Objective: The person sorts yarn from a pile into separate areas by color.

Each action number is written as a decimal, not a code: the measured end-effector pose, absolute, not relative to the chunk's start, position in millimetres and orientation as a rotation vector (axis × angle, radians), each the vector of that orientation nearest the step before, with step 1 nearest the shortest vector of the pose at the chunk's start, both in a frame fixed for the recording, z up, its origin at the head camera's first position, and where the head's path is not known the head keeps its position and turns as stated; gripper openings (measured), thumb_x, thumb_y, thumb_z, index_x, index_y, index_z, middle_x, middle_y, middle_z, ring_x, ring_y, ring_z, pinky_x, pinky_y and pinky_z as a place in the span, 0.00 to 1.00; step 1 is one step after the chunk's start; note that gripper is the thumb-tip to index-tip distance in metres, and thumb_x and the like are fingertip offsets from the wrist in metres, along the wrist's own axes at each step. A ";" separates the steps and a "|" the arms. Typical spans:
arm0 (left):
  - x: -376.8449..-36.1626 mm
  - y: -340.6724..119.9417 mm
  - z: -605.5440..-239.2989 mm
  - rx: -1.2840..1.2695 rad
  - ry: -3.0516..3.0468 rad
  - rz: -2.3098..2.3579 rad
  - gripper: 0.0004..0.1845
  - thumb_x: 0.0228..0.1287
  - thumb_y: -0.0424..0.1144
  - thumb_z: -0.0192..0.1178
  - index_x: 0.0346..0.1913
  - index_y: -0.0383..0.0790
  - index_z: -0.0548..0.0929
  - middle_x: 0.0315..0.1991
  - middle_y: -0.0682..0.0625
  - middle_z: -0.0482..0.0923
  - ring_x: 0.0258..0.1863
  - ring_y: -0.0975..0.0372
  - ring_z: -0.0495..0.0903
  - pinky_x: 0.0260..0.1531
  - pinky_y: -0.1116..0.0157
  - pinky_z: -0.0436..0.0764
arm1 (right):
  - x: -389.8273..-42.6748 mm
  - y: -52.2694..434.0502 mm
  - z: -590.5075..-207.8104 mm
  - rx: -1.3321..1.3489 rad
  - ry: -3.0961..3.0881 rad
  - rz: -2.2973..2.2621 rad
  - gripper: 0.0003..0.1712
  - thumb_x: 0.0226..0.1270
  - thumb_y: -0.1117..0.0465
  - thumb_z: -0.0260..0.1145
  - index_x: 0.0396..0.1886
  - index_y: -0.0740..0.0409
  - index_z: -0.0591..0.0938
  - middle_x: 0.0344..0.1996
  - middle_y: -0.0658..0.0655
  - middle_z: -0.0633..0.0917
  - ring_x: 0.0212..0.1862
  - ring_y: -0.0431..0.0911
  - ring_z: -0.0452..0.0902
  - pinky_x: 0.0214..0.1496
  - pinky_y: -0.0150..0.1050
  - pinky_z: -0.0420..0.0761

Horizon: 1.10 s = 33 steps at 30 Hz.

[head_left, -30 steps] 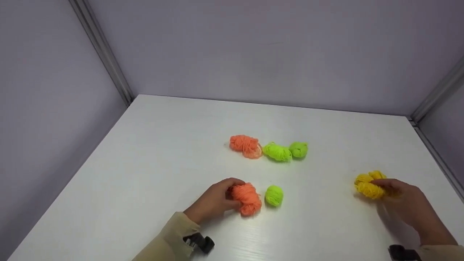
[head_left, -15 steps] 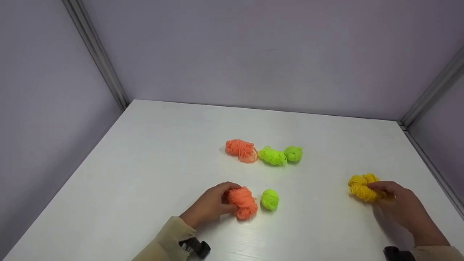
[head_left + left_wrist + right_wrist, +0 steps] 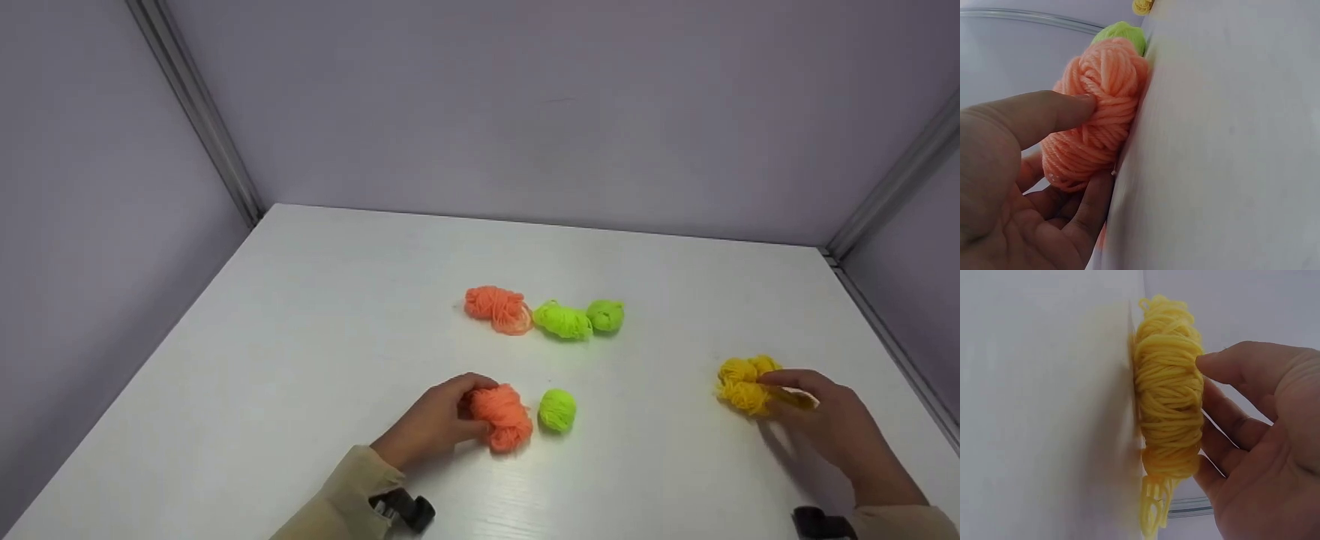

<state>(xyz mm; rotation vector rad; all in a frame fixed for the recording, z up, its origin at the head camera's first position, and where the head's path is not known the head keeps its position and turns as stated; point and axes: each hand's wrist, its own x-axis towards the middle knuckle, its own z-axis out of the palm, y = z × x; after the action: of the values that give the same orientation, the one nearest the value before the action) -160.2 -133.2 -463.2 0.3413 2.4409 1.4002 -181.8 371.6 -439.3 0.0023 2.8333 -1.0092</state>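
In the head view my left hand grips a ball of orange yarn on the white table. The left wrist view shows the thumb across the wound strands of this orange yarn, the other fingers around its near end. A small lime-green yarn ball sits just right of it. Over at the right, my right hand holds a yellow skein of yarn between thumb and fingers. Loose loops hang from one end of that skein. More yellow yarn lies against its far side.
Farther back on the white table lie another orange yarn bundle with loose loops, a lime-green skein and a green ball, side by side in a row. Pale panels enclose the table at the back and sides.
The right hand has shifted slightly left with the yellow skein, close against the other yellow yarn. My left hand stays on the orange yarn. The head view has shifted a little.
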 end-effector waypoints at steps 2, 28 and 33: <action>-160.0 -133.6 -464.0 0.341 2.442 1.403 0.26 0.59 0.36 0.72 0.61 0.52 0.78 0.51 0.56 0.79 0.49 0.61 0.77 0.55 0.57 0.77 | -180.3 369.9 -438.4 -0.017 2.860 -1.022 0.32 0.73 0.44 0.63 0.66 0.62 0.75 0.70 0.74 0.66 0.71 0.75 0.52 0.63 0.75 0.58; -150.7 -119.7 -457.7 0.380 2.518 1.270 0.45 0.49 0.56 0.78 0.68 0.45 0.70 0.65 0.52 0.70 0.64 0.59 0.71 0.66 0.55 0.70 | -179.3 341.9 -429.5 -0.012 2.905 -1.076 0.35 0.73 0.41 0.62 0.65 0.64 0.75 0.69 0.75 0.67 0.71 0.75 0.54 0.64 0.76 0.56; -148.0 -110.2 -461.4 0.380 2.600 1.227 0.47 0.47 0.53 0.80 0.67 0.41 0.68 0.64 0.48 0.68 0.64 0.55 0.69 0.66 0.53 0.70 | -179.9 340.8 -432.7 -0.036 2.886 -1.070 0.34 0.73 0.41 0.62 0.64 0.64 0.76 0.68 0.75 0.68 0.71 0.75 0.55 0.64 0.75 0.57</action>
<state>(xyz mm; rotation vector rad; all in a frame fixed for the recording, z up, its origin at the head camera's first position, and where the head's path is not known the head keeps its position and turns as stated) -148.0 -110.2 -461.4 0.3799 2.6001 1.2265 -179.9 340.8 -432.7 -0.0362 2.8863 -1.0698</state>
